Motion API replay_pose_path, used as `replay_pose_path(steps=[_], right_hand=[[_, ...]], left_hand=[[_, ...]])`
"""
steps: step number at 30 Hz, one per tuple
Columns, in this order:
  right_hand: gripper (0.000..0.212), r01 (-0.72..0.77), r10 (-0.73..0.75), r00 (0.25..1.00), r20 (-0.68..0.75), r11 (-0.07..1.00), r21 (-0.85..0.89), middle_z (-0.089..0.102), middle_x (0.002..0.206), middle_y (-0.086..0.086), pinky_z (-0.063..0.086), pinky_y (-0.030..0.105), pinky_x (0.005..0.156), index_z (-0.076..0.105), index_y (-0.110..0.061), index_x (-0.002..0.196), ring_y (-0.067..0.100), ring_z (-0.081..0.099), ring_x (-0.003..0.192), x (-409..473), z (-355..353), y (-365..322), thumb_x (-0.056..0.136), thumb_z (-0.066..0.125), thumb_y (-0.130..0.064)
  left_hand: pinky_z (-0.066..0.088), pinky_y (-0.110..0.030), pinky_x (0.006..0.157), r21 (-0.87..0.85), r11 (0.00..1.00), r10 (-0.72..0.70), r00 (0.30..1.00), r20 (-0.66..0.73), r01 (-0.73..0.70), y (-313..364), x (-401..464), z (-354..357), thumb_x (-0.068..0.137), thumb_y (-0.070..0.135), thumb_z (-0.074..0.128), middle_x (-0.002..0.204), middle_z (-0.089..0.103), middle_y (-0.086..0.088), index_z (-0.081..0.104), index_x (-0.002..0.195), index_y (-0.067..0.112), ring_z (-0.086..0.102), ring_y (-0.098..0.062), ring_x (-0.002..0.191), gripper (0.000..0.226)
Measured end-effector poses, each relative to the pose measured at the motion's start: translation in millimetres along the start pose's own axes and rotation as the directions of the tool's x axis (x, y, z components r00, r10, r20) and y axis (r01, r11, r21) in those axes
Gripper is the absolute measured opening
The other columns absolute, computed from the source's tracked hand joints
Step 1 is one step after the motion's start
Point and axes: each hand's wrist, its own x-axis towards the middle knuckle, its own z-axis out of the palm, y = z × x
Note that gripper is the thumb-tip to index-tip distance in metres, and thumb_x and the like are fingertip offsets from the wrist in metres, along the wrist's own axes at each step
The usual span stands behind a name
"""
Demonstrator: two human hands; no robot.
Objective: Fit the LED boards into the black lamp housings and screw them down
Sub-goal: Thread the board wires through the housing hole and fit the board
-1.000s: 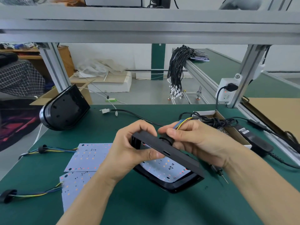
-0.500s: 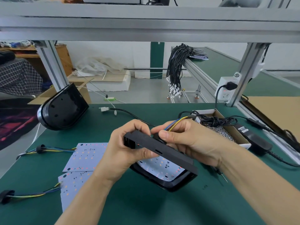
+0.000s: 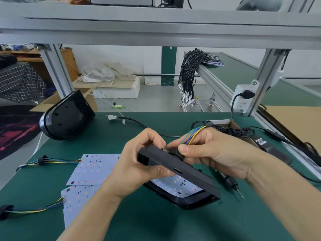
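On the green mat-covered tabletop (image 3: 156, 223), near its middle, a tilted black plastic lamp housing (image 3: 178, 171) holds a white LED board (image 3: 175, 186) inside — the left hand (image 3: 139, 164) grips its near wall. The right hand (image 3: 208, 152) pinches the black grommet (image 3: 176, 154) on the housing's coloured wires (image 3: 194, 134). Toward the far-right edge, an open cardboard box (image 3: 224, 121) holds tangled black cables (image 3: 234, 131) — contents otherwise unclear.

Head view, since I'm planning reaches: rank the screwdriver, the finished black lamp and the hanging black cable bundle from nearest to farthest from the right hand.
1. Black screwdriver, on the mat just under the right hand.
2. Black cable bundle, hanging behind the bench.
3. Finished black lamp, far left; nearly tied with the bundle.
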Motion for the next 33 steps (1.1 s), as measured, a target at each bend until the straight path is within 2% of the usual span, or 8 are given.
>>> replay_pose_path(steps=[8,13,17,19,22,26,31,33], right_hand=[[0.021,0.135,-0.138,0.99,-0.031,0.989,-0.066,0.075,0.089,-0.004,0.05,0.014,0.076,0.078,-0.02,0.093,0.004,0.067,0.082,-3,12,5,0.074,0.07,-0.017],[0.024,0.156,-0.161,0.972,-0.173,0.987,-0.042,0.075,0.097,-0.009,0.048,0.009,0.07,0.078,-0.025,0.094,0.0,0.067,0.085,-6,25,15,0.08,0.061,-0.034],[0.031,0.225,-0.184,0.896,-0.405,0.973,0.056,0.072,0.082,0.012,0.047,0.015,0.058,0.075,-0.006,0.081,0.009,0.06,0.063,0,29,23,0.076,0.063,-0.035],[0.021,0.265,-0.19,0.874,-0.448,0.958,0.111,0.069,0.067,0.002,0.044,0.013,0.05,0.072,-0.007,0.069,0.005,0.056,0.05,2,29,24,0.073,0.066,-0.027],[0.017,0.219,-0.173,0.91,-0.376,0.972,0.083,0.063,0.055,-0.005,0.045,0.013,0.049,0.071,-0.011,0.064,0.004,0.056,0.047,5,26,21,0.075,0.066,-0.022],[0.014,0.228,-0.227,0.924,-0.307,0.973,-0.031,0.072,0.07,0.0,0.048,0.013,0.057,0.076,-0.011,0.077,0.005,0.063,0.059,9,23,12,0.073,0.07,-0.023],[0.009,0.154,-0.184,0.964,-0.194,0.975,-0.161,0.074,0.088,0.01,0.053,0.019,0.067,0.076,-0.011,0.081,0.011,0.068,0.073,8,12,0,0.08,0.068,-0.015],[0.025,0.076,-0.107,0.982,-0.157,0.978,-0.193,0.073,0.086,0.012,0.054,0.023,0.066,0.075,-0.005,0.085,0.016,0.067,0.073,6,6,-6,0.073,0.072,-0.027]], left_hand=[[0.044,-0.02,0.06,0.024,1.0,-0.003,0.998,-0.07,0.004,-3,-1,-3,0.048,0.047,0.092,0.07,0.058,0.006,0.059,0.077,0.031,0.052,-0.011,0.061,0.046],[0.041,-0.017,0.073,0.127,0.992,0.007,0.997,-0.082,0.003,-3,1,-8,0.056,0.03,0.085,0.08,0.056,0.012,0.071,0.105,0.033,0.05,-0.011,0.077,0.051],[0.042,-0.017,0.083,0.073,0.996,-0.055,0.998,0.014,0.053,-3,8,-13,0.064,0.04,0.085,0.098,0.063,0.013,0.071,0.115,0.026,0.056,-0.009,0.093,0.055],[0.043,-0.02,0.083,0.063,0.996,-0.072,0.996,0.047,0.069,-4,7,-16,0.066,0.042,0.084,0.102,0.066,0.01,0.071,0.114,0.021,0.058,-0.013,0.097,0.055],[0.046,-0.026,0.08,0.06,0.992,-0.113,0.993,0.044,0.11,-5,3,-19,0.064,0.043,0.085,0.1,0.066,0.003,0.071,0.114,0.025,0.056,-0.019,0.091,0.055],[0.048,-0.031,0.092,0.053,0.993,-0.111,0.994,0.019,0.11,-5,2,-21,0.064,0.044,0.085,0.108,0.061,-0.016,0.069,0.119,0.029,0.059,-0.024,0.103,0.059],[0.046,-0.03,0.088,0.079,0.994,-0.084,0.996,0.026,0.081,-3,1,-18,0.066,0.043,0.084,0.106,0.058,-0.011,0.069,0.118,0.028,0.054,-0.033,0.096,0.056],[0.045,-0.026,0.083,0.097,0.993,-0.068,0.996,0.055,0.062,-2,2,-15,0.066,0.039,0.085,0.099,0.056,-0.004,0.068,0.116,0.028,0.053,-0.026,0.089,0.053]])
